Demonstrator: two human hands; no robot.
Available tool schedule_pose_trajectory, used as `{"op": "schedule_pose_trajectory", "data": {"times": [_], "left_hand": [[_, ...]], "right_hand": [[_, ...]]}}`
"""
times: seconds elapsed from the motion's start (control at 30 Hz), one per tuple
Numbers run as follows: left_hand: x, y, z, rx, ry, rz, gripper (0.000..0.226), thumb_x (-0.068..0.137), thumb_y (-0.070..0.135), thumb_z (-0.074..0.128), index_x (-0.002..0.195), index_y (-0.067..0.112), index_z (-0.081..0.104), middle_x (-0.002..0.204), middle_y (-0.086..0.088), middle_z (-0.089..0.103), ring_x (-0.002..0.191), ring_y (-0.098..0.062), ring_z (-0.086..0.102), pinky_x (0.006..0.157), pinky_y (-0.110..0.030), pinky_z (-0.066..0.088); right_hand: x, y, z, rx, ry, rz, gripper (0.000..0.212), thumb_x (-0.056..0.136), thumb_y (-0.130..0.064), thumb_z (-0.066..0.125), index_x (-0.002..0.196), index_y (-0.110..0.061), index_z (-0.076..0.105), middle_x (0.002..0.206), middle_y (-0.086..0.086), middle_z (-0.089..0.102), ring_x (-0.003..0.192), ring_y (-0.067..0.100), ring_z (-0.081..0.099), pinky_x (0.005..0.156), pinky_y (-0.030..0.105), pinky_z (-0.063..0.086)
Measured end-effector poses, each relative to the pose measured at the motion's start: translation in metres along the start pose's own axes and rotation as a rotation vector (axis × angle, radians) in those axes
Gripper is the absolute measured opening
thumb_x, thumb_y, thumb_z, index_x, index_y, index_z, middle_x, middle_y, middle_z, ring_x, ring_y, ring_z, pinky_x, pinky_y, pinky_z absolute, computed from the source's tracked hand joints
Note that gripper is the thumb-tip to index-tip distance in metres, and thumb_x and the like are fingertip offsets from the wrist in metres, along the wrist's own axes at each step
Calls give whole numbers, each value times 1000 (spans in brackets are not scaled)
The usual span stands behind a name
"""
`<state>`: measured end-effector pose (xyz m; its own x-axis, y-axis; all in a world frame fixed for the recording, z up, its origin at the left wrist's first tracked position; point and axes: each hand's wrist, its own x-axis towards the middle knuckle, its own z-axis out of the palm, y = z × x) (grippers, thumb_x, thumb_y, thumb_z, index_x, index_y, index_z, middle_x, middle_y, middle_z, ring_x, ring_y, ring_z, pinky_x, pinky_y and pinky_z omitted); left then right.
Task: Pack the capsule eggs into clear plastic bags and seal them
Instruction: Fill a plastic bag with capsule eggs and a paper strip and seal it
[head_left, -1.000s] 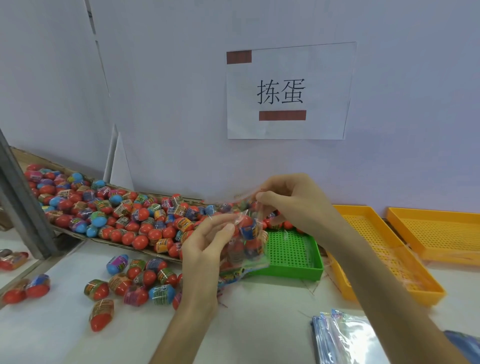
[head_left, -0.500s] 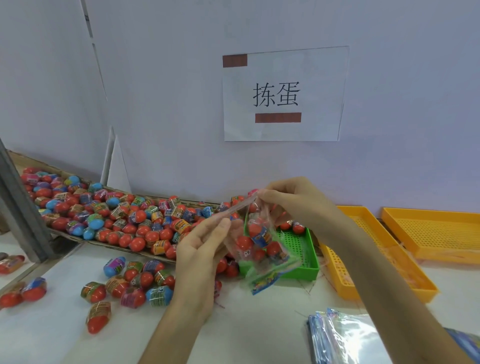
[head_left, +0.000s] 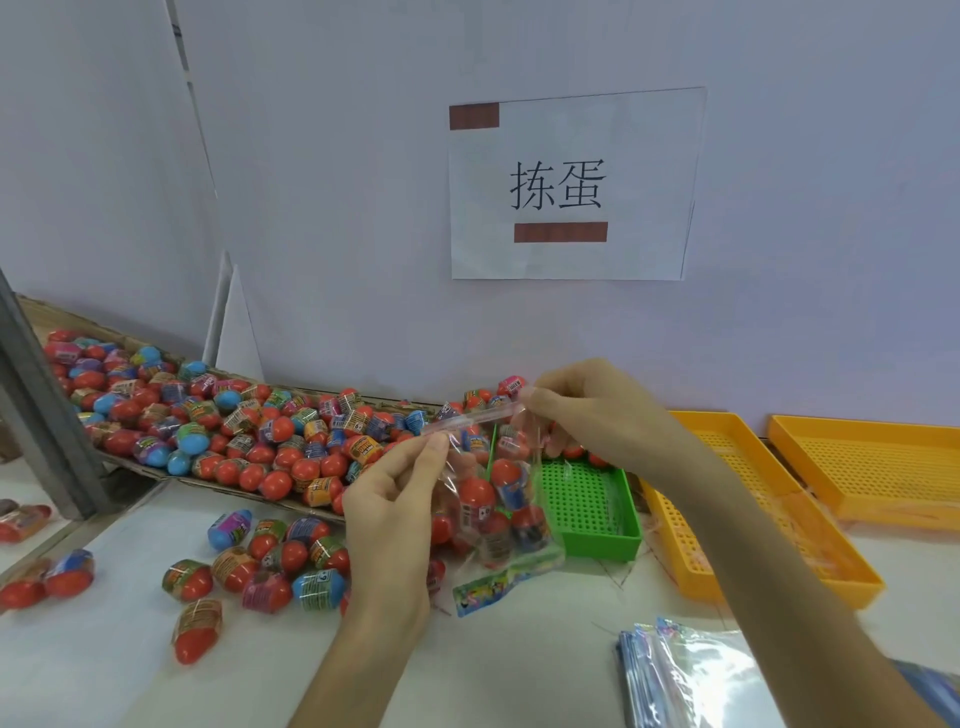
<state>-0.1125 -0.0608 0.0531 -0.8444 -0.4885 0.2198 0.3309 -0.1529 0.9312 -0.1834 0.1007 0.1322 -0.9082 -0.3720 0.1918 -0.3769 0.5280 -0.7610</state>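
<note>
We see the clear bag (head_left: 493, 499), filled with capsule eggs (head_left: 475, 493), held above the table (head_left: 519, 649), just in front of the green tray (head_left: 592, 504). Left hand (head_left: 400, 499) pinches the top strip's left end, right hand (head_left: 587, 410) pinches its right end.

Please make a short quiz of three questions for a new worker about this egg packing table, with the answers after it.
1. True or false: the filled clear bag lies flat on the table, and no hand touches it.
2. Which tray stands directly behind the bag? A. green tray B. orange tray C. the cardboard tray of loose eggs
3. Fill in: the left hand and the right hand both pinch the bag's ____ edge.

Key:
1. False; both hands hold it up above the table.
2. A
3. top
</note>
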Motion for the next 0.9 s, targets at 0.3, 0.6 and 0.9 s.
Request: {"op": "schedule_pose_trajectory", "data": {"times": [0.3,0.6,0.9], "left_hand": [[0,-2,-2,159,71,132,23,96,25,64,78,27,78,71,1,73,68,-8,69,64,-21,56],[-6,6,2,199,-38,239,20,95,19,67,85,32,77,78,6,77,74,-6,73,66,-14,55],[-9,8,3,290,-100,324,34,101,9,57,85,33,76,79,6,75,76,-9,70,66,-18,55]], "right_hand": [[-17,-37,18,-160,134,-582,25,84,0,69,86,-25,73,80,-14,65,70,7,59,65,15,46],[-8,-26,25,-312,24,-423,13,88,-13,70,91,-22,78,80,-10,72,75,3,65,71,19,53],[-6,-20,24,-278,10,-450,7,87,-19,74,87,-22,80,79,-10,71,77,2,64,73,17,51]]}}
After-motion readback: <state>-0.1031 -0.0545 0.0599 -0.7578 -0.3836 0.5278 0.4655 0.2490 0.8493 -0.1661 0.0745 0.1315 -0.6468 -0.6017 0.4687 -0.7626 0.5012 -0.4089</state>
